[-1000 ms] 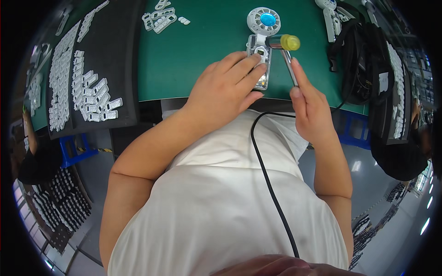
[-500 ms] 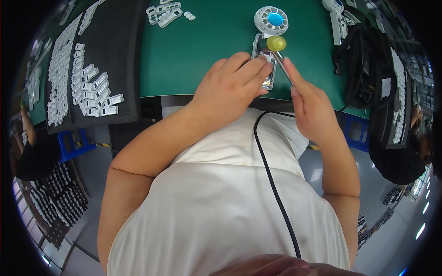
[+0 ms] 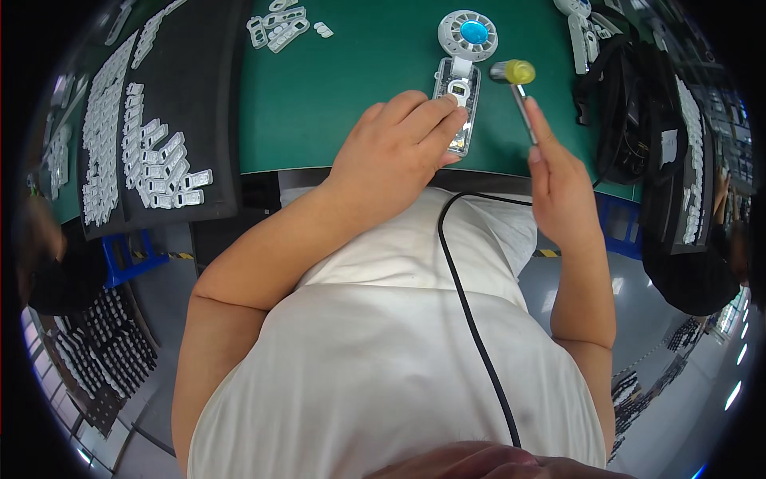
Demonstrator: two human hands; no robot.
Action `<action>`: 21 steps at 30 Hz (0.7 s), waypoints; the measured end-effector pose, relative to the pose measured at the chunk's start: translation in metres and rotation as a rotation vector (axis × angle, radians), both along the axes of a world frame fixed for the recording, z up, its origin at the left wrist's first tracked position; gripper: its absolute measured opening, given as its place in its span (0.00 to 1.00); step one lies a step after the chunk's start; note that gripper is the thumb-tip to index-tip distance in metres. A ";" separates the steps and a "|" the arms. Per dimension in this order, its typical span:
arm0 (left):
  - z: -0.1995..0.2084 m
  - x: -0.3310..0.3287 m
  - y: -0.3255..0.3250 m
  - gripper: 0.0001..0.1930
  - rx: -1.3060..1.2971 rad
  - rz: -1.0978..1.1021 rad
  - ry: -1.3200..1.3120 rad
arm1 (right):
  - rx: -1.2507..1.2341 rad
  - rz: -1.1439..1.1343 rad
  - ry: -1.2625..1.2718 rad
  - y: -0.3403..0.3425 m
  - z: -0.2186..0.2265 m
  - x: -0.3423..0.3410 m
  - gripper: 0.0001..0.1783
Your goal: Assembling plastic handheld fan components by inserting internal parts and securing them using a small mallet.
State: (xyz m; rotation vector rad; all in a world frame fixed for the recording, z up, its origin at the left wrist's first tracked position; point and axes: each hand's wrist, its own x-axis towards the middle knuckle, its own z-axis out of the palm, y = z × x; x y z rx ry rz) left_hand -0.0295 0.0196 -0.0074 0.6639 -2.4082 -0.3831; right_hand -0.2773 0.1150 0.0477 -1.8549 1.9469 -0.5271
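Note:
A small hammer [image 3: 512, 72] with a yellow face and a metal shaft is gripped by my right hand [image 3: 560, 190], its head lifted just right of the device. My left hand [image 3: 399, 144] is closed on the lower part of a handheld fan, its fingertips pressing a white oval panel [image 3: 458, 89] with a small dark display. That panel lies on the fan's clear rectangular handle [image 3: 472, 112], which has parts visible inside. Beyond the handle is the round white fan head [image 3: 455, 48] with its blue centre. My fingers hide part of the handle's lower left.
The green table [image 3: 351, 88] carries several loose white panels [image 3: 279, 30] at far left. Rows of white parts [image 3: 163, 164] lie on a black mat [image 3: 211, 104] to the left. A black bag [image 3: 626, 112] sits at right. A black cable [image 3: 471, 311] crosses my front.
The hammer has moved right, off the white panel and away from the fan, together with my right hand. My left hand stays on the fan, and the panel shows more fully.

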 end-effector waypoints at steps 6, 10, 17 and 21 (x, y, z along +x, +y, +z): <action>0.003 0.001 -0.001 0.29 0.041 -0.012 0.010 | -0.009 -0.130 0.262 -0.007 -0.009 -0.022 0.34; 0.016 0.001 -0.003 0.30 0.104 0.005 0.013 | -0.072 -0.128 0.488 -0.013 -0.009 -0.019 0.30; 0.008 0.008 -0.014 0.30 0.055 -0.026 -0.031 | -0.501 0.001 -0.043 -0.018 -0.037 0.007 0.20; 0.003 0.006 -0.016 0.30 0.052 -0.033 -0.034 | -0.526 0.066 0.048 -0.018 -0.052 0.014 0.19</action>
